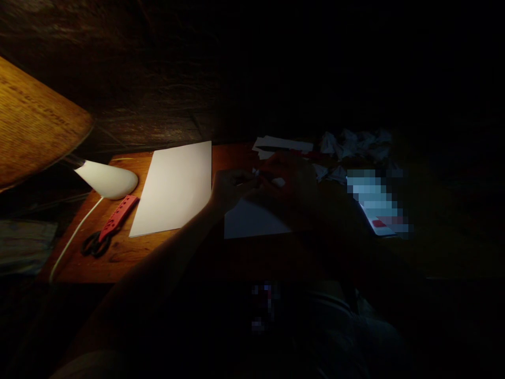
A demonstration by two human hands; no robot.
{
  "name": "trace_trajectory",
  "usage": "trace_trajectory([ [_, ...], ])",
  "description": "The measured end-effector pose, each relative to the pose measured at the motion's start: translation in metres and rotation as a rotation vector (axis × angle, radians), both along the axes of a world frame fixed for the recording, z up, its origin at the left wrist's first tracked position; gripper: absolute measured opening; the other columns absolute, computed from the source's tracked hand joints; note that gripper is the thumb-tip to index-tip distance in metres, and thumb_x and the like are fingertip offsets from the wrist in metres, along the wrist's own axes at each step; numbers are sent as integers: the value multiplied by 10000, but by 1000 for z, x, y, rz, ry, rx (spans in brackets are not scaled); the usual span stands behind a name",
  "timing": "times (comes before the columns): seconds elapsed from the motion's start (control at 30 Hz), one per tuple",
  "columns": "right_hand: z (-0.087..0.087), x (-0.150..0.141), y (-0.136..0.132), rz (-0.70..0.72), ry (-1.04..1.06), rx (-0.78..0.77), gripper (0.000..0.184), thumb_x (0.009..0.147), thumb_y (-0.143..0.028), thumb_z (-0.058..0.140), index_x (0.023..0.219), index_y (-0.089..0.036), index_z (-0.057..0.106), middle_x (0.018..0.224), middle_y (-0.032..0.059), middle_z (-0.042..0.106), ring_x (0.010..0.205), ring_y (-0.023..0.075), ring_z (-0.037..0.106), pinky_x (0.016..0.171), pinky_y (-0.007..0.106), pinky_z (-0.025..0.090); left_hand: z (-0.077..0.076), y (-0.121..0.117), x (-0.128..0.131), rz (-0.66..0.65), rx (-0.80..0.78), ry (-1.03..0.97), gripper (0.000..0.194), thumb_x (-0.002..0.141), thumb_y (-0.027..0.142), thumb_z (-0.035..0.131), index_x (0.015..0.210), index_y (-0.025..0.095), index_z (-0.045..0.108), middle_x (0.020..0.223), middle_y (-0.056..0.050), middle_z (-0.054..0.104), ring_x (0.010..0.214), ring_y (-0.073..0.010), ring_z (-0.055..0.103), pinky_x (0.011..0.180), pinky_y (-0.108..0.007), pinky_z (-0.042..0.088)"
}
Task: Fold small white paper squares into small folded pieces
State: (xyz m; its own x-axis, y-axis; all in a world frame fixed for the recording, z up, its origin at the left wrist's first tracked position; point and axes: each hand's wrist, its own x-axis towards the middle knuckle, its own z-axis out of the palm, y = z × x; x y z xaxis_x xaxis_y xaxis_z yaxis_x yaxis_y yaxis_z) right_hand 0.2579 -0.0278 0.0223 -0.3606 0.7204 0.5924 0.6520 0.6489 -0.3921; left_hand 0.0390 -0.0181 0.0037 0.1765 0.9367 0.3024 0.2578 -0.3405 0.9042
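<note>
Both hands are in deep shadow near the middle of the table. My left hand (233, 185) has its fingers closed around a small piece of white paper (255, 171), of which only bits show. My right hand (294, 171) meets it from the other side, fingers pinched on the same piece. Another pale bit shows by the right fingers, too dark to make out. Beneath the hands lies a sheet of white paper (252, 221), partly covered by them. Behind the right hand are paper strips (290, 143) and several folded paper pieces (351, 145).
A stack or sheet of white paper (173, 189) lies lit at left. Beside it are a pink ruler with cutouts (118, 216), black-handled scissors (94, 245) and a white lamp base (110, 179) under a large shade (39, 126). A lit phone (373, 202) lies at right.
</note>
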Motion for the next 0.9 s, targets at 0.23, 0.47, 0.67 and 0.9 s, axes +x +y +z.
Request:
trace_trajectory([
  [0.23, -4, -3, 1, -11, -7, -27, 195, 1050, -308, 770, 1160, -284, 929, 1194, 79, 849, 1018, 270, 756, 850, 408, 534, -2, 0, 1, -4, -49, -58, 181, 821, 308, 969, 756, 195, 844, 785, -56, 846, 801, -213, 850, 766, -307, 721],
  [0.47, -4, -2, 1, 78, 137, -137, 214, 1096, -291, 730, 1102, -281, 944, 1160, 68, 829, 1046, 250, 767, 880, 388, 564, 1, -2, 1, 8, -33, -83, 200, 816, 318, 992, 745, 200, 847, 781, -51, 855, 760, -195, 838, 766, -297, 719],
  [0.67, -7, 1, 5, 89, 168, -187, 209, 1093, -271, 738, 1138, -288, 941, 1157, 65, 815, 1059, 251, 766, 902, 393, 580, 1, -4, 2, 16, -43, -77, 214, 839, 331, 993, 764, 199, 842, 801, -60, 863, 784, -205, 852, 787, -310, 728],
  [0.9, -11, 0, 6, 79, 187, -172, 197, 1086, -259, 752, 1138, -279, 940, 1148, 67, 810, 1039, 244, 763, 874, 388, 589, -1, -3, 2, 16, -14, -50, 216, 852, 335, 998, 762, 209, 847, 798, -56, 867, 773, -196, 847, 778, -302, 725],
])
